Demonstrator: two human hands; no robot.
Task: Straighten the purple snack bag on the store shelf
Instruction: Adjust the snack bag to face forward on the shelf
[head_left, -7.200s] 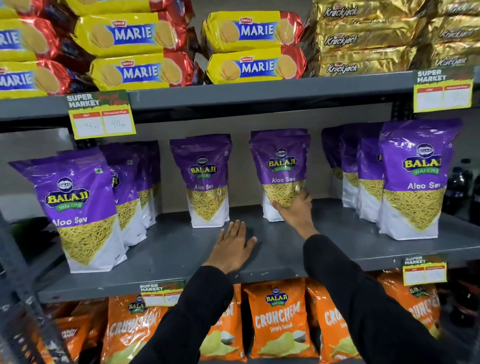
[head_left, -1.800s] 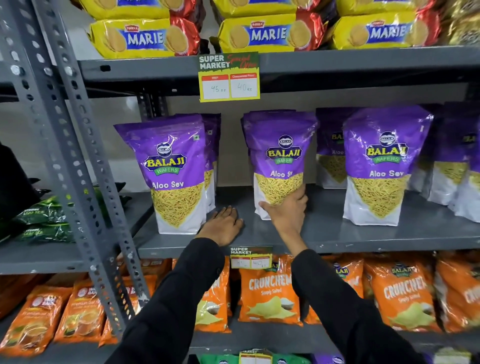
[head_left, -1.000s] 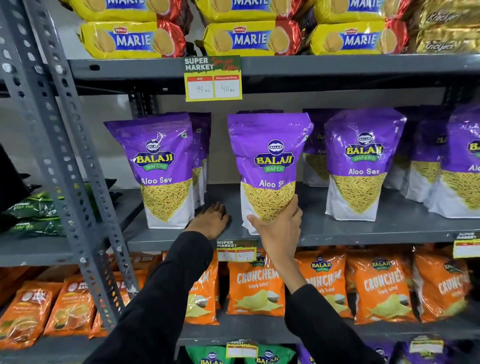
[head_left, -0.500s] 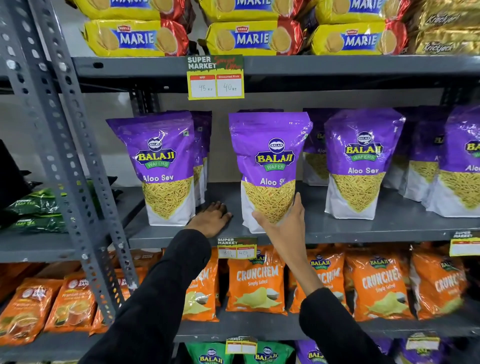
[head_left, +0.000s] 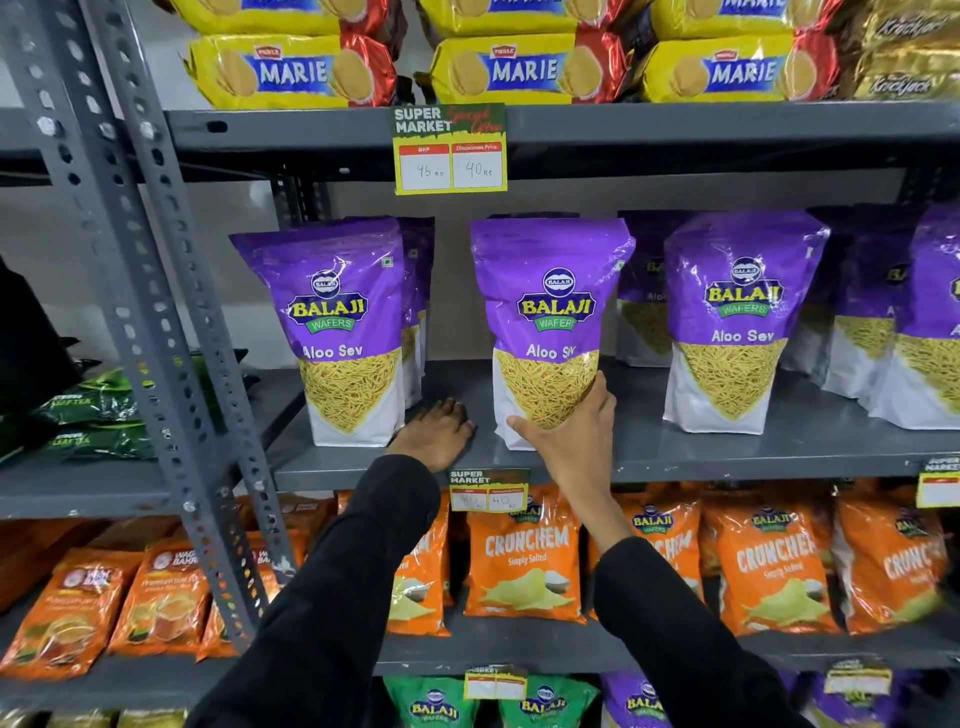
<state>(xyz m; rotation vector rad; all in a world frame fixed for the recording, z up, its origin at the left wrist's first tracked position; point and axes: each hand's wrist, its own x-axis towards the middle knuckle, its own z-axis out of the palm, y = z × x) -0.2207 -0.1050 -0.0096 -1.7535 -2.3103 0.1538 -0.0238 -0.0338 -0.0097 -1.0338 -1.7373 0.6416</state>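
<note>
Right hand (head_left: 571, 441) grip cups purple snack bag (head_left: 550, 322).

Even, bright overhead light, glare on the glossy packets, wide-angle bending and blur at edges.

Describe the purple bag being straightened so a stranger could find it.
Find the grey middle shelf, under the yellow price tag. The purple Aloo Sev bag stands directly below it, the only one with a right hand cupping its base.
</note>
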